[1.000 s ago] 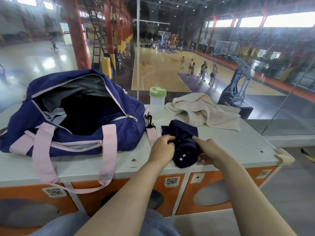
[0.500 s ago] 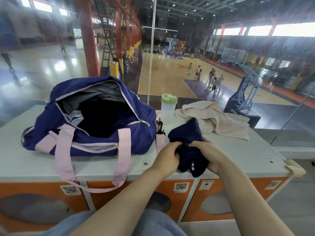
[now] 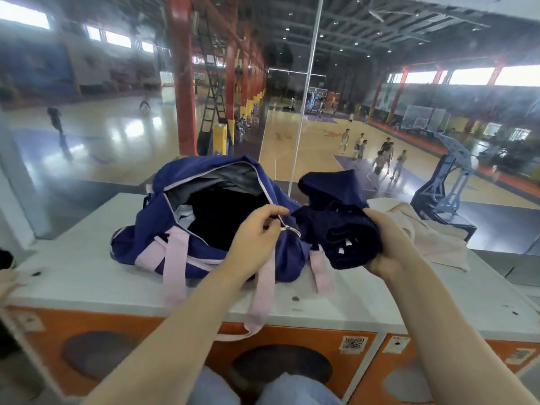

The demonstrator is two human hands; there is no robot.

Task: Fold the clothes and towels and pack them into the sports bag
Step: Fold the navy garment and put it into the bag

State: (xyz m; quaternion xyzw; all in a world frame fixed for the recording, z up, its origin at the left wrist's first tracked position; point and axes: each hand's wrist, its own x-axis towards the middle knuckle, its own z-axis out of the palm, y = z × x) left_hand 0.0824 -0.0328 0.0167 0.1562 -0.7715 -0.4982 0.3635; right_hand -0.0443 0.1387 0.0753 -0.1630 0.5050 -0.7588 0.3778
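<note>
The navy sports bag (image 3: 204, 226) sits unzipped on the white counter (image 3: 73, 258), dark clothing already inside. The rolled navy garment (image 3: 339, 223), on the counter a second ago, is now lifted beside the bag's mouth, probably ready to pack, with the beige towel (image 3: 432, 241) unfolded behind. The right hand (image 3: 385, 244) grips the garment; the left hand (image 3: 257, 232) pinches the bag's zipper edge.

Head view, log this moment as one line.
left hand: pinches sports bag zipper edge | right hand: holds folded navy garment | beige towel: unpacked
</note>
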